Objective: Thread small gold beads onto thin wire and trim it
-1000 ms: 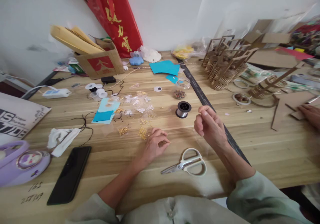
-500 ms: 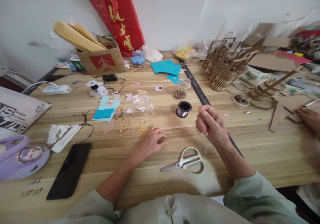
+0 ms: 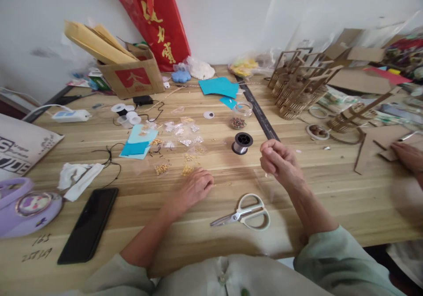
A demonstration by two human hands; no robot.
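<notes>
Seeing thin gold bead strand (image 3: 224, 184) begun mid-frame, tiny gold beads (image 3: 187, 170) left loose; right hand (image 3: 278, 161) pinched, left hand (image 3: 197, 185) curled, contents I can't tell.

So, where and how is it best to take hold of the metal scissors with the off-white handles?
Probably by the off-white loop handles of the metal scissors, coming from the right, the side of the bare right hand. They lie flat on the brown wooden table, loops toward the right, pointed blades toward the left. The open loops leave room for fingers.
</notes>
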